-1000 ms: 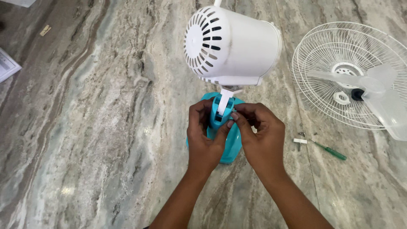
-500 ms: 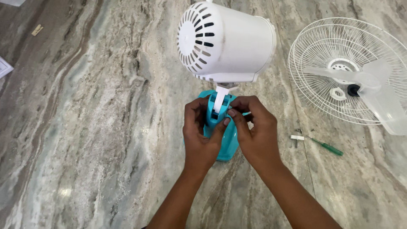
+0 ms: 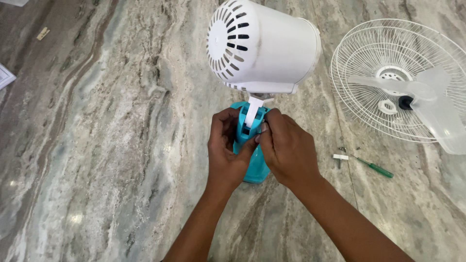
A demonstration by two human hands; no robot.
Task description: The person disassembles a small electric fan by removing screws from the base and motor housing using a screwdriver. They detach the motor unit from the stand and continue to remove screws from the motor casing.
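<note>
Right hand [image 3: 287, 148] now closed over teal stand [image 3: 252, 145]

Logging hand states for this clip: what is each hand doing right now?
Left hand: closed around the teal fan stand.
Right hand: closed on the stand's right side at the hinge.

White wire fan guard [image 3: 369, 73] lies flat on the marble floor [image 3: 111, 145], upper right. Clear plastic blade [image 3: 429, 104] rests on top of it w/ a black hub [image 3: 405, 102] at its centre; one blade lobe hangs past the guard's rim toward the right edge. Small white ring [image 3: 387, 106] sits inside the guard, just left of the hub. Below the guard, green-handled screwdriver [image 3: 374, 168] lies on the floor, tip pointing left, next to a small white piece [image 3: 341, 157] & a few tiny screws [image 3: 343, 149]. Far left: corner of a white paper [image 3: 5, 76]; small tan scrap [image 3: 42, 33] near top left
</note>
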